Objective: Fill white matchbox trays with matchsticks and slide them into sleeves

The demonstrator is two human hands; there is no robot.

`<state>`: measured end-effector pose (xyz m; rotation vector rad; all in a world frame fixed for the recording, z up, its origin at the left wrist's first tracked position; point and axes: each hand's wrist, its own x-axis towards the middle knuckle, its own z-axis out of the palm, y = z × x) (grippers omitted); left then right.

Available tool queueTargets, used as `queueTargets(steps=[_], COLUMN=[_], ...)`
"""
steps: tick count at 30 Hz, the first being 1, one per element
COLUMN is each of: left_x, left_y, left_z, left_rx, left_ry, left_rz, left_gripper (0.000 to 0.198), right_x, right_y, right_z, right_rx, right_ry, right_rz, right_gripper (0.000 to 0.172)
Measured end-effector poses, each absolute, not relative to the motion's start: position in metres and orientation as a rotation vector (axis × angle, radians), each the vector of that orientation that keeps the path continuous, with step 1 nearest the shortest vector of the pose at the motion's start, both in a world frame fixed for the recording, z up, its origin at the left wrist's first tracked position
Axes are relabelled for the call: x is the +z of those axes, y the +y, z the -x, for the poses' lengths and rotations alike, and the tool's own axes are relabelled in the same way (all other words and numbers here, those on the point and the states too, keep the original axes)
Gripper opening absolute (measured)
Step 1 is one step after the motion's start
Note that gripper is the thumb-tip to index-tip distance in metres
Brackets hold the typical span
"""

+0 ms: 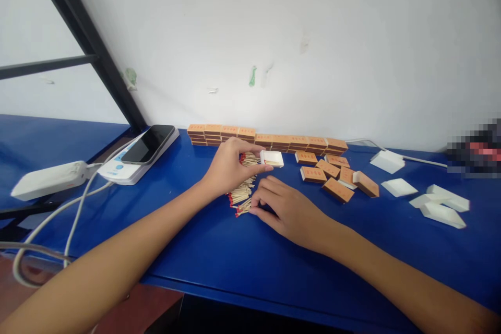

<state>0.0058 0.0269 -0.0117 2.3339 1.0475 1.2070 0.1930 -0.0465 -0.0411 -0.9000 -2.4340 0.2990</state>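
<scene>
My left hand (230, 167) is closed in a pinch on the edge of a small white matchbox tray (273, 158) that rests on the blue table (219, 255). Just below it lies a pile of red-tipped matches (241, 195). My right hand (284, 209) rests on the table with its fingers curled onto the near end of that pile, pinching at several matches.
A stacked row of orange matchboxes (266, 140) runs along the white wall. Loose orange sleeves (338, 173) lie right of the tray, white empty trays (430, 201) farther right. A phone on a white device (146, 146), a white power pack (50, 180) and cables sit left.
</scene>
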Motion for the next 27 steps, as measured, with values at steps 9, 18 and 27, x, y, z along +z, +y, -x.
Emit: queueTargets(steps=[9, 18, 27], left_x=[-0.013, -0.013, -0.013], left_y=[0.027, 0.027, 0.028], left_z=[-0.006, -0.005, -0.005], left_rx=[1.21, 1.193, 1.18], left_ry=[1.038, 1.049, 1.025], left_rz=[-2.332, -2.329, -2.333], left_gripper=[0.027, 0.028, 0.033], right_x=[-0.031, -0.026, -0.02], right_y=[-0.051, -0.058, -0.059], right_z=[-0.204, -0.206, -0.202], right_rx=[0.297, 0.553, 0.68], right_ry=[-2.484, -2.585, -2.631], right_rz=[0.909, 0.915, 1.048], right_gripper=[0.011, 0.007, 0.018])
